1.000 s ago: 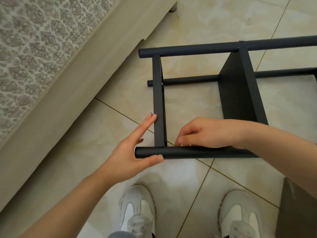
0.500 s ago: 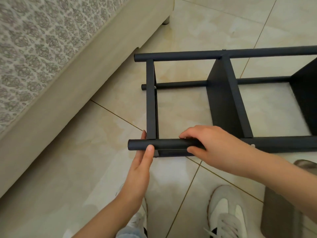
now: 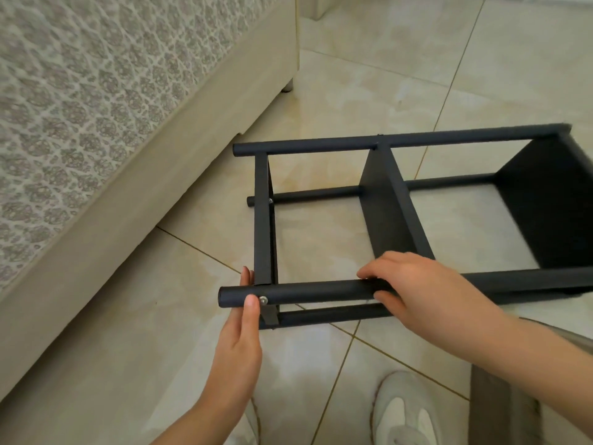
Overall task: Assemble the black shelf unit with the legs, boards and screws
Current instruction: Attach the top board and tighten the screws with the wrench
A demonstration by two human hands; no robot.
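On the floor (image 3: pixel 154 332), L hand (image 3: pixel 239 338) pinches near leg (image 3: pixel 316 292) by its screw (image 3: pixel 263 300), R hand (image 3: pixel 417 285) wraps same leg further along.

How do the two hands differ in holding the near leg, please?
The left hand pinches the near leg at its end, beside the screw; the right hand grips it further along, by the middle board. The left points up from below; the right curls over the top. Both hold the same leg.
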